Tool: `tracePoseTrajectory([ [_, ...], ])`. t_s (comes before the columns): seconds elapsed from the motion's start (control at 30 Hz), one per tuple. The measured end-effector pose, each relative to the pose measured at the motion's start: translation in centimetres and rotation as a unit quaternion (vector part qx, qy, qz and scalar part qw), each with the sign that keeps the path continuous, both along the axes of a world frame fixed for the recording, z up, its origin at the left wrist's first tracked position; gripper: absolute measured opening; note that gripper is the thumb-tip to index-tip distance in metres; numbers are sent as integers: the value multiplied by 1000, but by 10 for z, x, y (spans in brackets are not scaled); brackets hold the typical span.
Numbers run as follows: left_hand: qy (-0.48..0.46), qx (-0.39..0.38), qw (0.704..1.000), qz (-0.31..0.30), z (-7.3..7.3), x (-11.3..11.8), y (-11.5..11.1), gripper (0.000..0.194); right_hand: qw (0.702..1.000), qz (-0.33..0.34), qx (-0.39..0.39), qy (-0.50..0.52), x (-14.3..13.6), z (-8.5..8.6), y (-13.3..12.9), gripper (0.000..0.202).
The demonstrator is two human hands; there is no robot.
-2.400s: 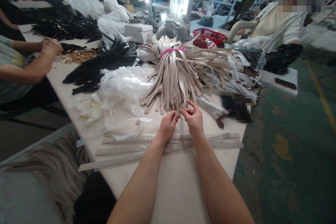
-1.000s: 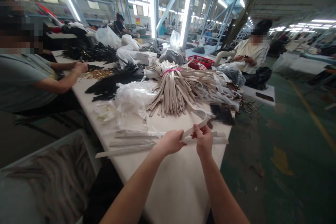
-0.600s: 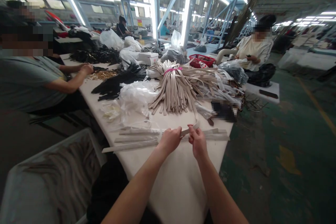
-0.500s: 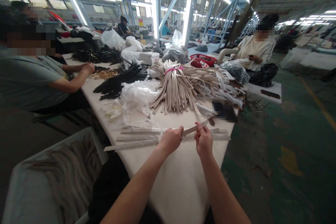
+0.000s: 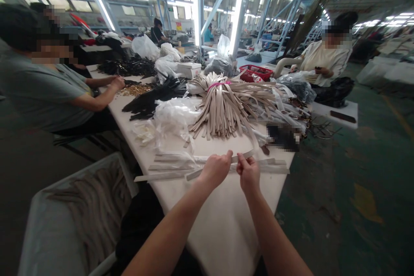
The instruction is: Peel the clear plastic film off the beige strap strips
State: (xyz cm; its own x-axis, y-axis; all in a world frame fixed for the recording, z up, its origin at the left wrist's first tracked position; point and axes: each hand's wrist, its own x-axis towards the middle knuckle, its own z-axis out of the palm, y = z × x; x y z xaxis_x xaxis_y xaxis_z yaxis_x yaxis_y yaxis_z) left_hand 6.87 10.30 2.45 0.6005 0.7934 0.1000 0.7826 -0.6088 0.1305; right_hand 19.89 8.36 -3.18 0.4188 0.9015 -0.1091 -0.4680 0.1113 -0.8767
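- Strap (image 5: 243, 154), beige, ran between our hands near the desk's (image 5: 223, 220) right edge.
- Our left grip (image 5: 216, 169) clenched it.
- Our right grip (image 5: 249, 172) pinched it.

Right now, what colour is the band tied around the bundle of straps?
Pink: the band circles the beige bundle of straps; head view.

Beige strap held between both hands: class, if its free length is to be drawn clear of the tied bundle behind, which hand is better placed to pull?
Probably the right. The right hand pinches the beige strap where it curves up toward the tied bundle. The left hand grips the near end, over the wrapped strips.
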Motion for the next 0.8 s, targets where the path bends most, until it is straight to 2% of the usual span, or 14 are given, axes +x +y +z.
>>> tracePoseTrajectory([
  [0.1, -4, -13, 1000, 6, 4, -1, 0, 21, 997, 79, -15, 0, -6, -2, -1, 36],
  [0.13, -2, -17, 1000, 9, 5, -2, 0, 21, 997, 76, -12, 17, -4, -2, 0, 36],
  [0.23, 11, -21, 1000, 14, 5, -4, -1, 23, 998, 7, 13, 55, 4, 0, 3, 33],
  [0.3, 20, -19, 999, 19, 5, -5, 0, 25, 999, -17, 24, 39, 5, 1, 4, 31],
  [0.4, 27, -11, 999, 30, 7, -7, 2, 26, 999, 26, 27, -15, -2, 1, 0, 31],
  [0.47, 30, -9, 999, 29, 10, -9, 3, 26, 999, 39, 21, -11, -3, 3, -1, 31],
  [0.6, 32, -1, 999, 27, 15, -13, -1, 28, 998, -9, -1, 57, 7, 8, 2, 29],
  [0.8, 20, -1, 1000, 24, 24, -13, -8, 24, 996, 66, 3, 55, 8, 8, -5, 29],
])
